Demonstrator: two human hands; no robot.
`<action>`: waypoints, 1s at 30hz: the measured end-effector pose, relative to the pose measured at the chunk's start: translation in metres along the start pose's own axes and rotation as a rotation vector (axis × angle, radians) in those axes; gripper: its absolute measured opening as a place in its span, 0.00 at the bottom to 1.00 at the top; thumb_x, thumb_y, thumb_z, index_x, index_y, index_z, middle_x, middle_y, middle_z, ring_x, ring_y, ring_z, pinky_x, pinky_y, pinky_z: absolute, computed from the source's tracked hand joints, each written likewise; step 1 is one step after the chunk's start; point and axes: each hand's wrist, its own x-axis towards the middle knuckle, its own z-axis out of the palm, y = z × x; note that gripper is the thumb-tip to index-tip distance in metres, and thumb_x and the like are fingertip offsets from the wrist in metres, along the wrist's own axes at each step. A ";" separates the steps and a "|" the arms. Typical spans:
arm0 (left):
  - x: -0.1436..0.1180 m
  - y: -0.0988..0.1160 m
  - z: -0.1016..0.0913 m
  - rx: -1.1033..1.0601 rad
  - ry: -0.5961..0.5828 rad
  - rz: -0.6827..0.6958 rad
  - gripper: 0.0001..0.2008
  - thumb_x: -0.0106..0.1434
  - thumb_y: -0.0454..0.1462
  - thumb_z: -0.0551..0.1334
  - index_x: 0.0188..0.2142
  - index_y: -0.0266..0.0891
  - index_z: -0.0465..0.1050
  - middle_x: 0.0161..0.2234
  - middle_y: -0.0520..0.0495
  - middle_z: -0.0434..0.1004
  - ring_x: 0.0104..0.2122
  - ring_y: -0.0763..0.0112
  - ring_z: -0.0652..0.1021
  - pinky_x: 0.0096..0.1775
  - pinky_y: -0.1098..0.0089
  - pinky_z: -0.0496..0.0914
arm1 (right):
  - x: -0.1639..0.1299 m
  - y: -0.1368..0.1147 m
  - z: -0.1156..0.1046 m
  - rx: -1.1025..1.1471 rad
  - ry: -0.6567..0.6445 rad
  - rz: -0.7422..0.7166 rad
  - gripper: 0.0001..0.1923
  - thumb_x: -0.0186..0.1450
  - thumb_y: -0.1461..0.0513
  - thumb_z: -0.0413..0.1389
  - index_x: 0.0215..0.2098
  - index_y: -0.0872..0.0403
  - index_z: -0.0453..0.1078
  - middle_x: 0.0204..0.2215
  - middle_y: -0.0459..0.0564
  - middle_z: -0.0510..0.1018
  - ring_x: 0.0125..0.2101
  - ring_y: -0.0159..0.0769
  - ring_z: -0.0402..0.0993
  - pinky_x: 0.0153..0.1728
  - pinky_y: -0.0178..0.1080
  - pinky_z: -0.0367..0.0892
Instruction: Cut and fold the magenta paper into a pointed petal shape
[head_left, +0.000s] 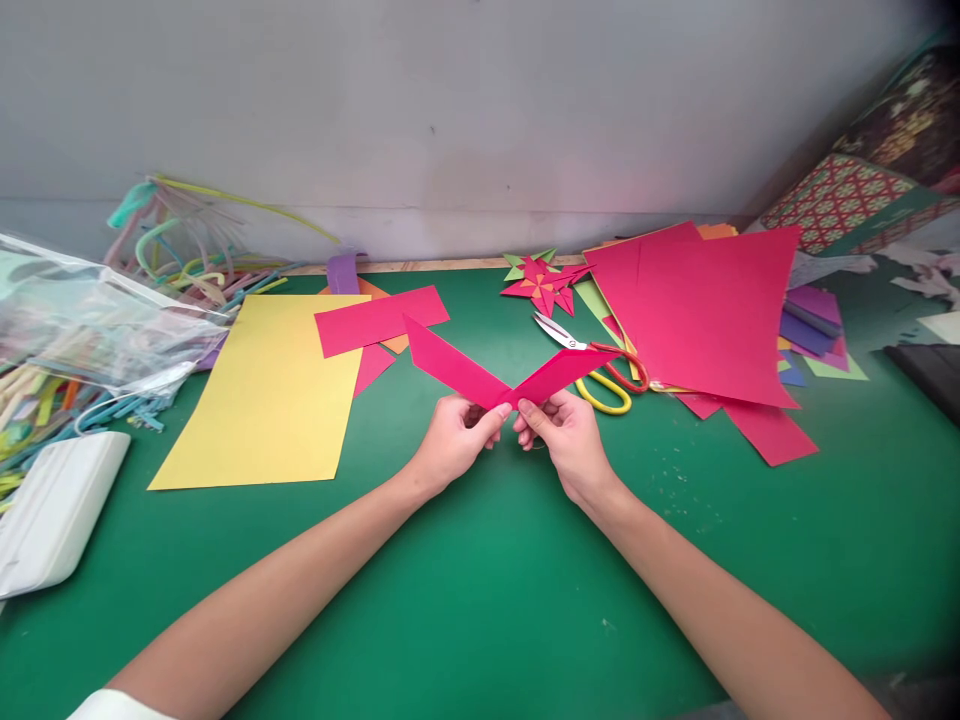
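Both my hands pinch a red paper strip [459,368] folded into a wide V, its point at my fingertips. My left hand [463,432] grips the fold from the left, thumb on top. From the other side my right hand [559,432] pinches the same fold, fingers curled beneath. The strip's two arms spread up and outward above the table. Scissors [611,385] with red and yellow handles lie just beyond my right hand, blades partly apart. A flat red strip [382,320] rests across a yellow sheet [266,395] to the left.
A folded paper star [541,285] lies at the back. Red sheets [697,310] are piled at right over coloured scraps. Pipe cleaners and a clear plastic bag [97,310] crowd the left, near a white box-like object [64,510]. A wall [420,120] borders the green table [480,600].
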 end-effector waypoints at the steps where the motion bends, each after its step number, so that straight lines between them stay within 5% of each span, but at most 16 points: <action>1: 0.000 0.000 0.000 0.001 -0.002 0.002 0.22 0.68 0.50 0.66 0.25 0.37 0.70 0.20 0.52 0.69 0.21 0.75 0.70 0.26 0.72 0.64 | 0.000 0.000 0.000 0.004 0.006 -0.001 0.20 0.60 0.47 0.71 0.33 0.54 0.75 0.23 0.46 0.80 0.20 0.32 0.73 0.22 0.35 0.70; 13: 0.000 -0.002 -0.003 0.027 -0.039 0.048 0.20 0.70 0.48 0.64 0.27 0.38 0.70 0.19 0.55 0.64 0.20 0.76 0.65 0.24 0.72 0.59 | -0.001 -0.001 0.001 0.035 0.003 0.007 0.19 0.60 0.48 0.72 0.33 0.54 0.76 0.22 0.45 0.79 0.19 0.31 0.72 0.21 0.34 0.69; 23: -0.001 0.003 -0.001 -0.040 -0.064 0.115 0.16 0.71 0.47 0.64 0.33 0.37 0.77 0.23 0.53 0.70 0.21 0.77 0.64 0.25 0.73 0.60 | -0.001 -0.006 0.001 0.051 -0.011 -0.010 0.17 0.60 0.51 0.72 0.33 0.54 0.77 0.22 0.45 0.79 0.20 0.30 0.72 0.22 0.33 0.69; 30: 0.001 -0.002 -0.003 -0.023 -0.032 0.072 0.20 0.70 0.48 0.66 0.28 0.37 0.70 0.19 0.55 0.64 0.19 0.78 0.64 0.23 0.73 0.58 | -0.001 -0.003 0.000 0.064 -0.042 0.011 0.15 0.62 0.51 0.71 0.35 0.54 0.78 0.22 0.44 0.78 0.19 0.28 0.69 0.19 0.31 0.65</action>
